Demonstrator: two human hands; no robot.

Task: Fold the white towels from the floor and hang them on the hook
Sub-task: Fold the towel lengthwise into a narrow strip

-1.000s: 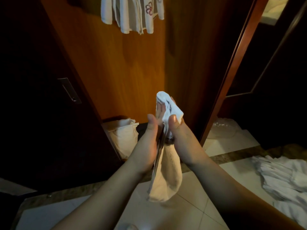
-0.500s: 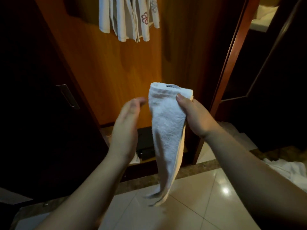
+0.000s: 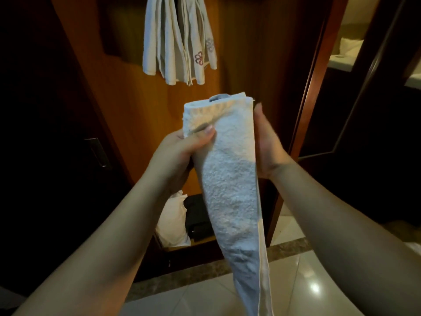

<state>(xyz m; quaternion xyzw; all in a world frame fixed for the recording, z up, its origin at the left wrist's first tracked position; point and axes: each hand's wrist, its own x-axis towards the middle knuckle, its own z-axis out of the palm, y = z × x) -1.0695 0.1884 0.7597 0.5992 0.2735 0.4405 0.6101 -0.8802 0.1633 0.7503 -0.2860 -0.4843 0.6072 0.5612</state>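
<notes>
We are gripping the folded white terry towel [image 3: 230,169] upright, left hand [image 3: 180,151] pinching its top-left corner and right hand [image 3: 266,142] bracing its right edge with near-straight fingers, apparently finishing folding before lifting it toward the hung white towels [image 3: 180,42].

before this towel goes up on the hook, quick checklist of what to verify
1. Left hand grips the folded towel: ok, thumb pinches its upper left edge.
2. Right hand supports it: ok, on the right edge; finger curl cannot tell.
3. Fold tidy: not ok, loose hem trails at lower right.
4. Hook free: cannot tell, out of view above the hanging towels.
5. Path upward: ok, nothing between the folded towel and those above.
</notes>
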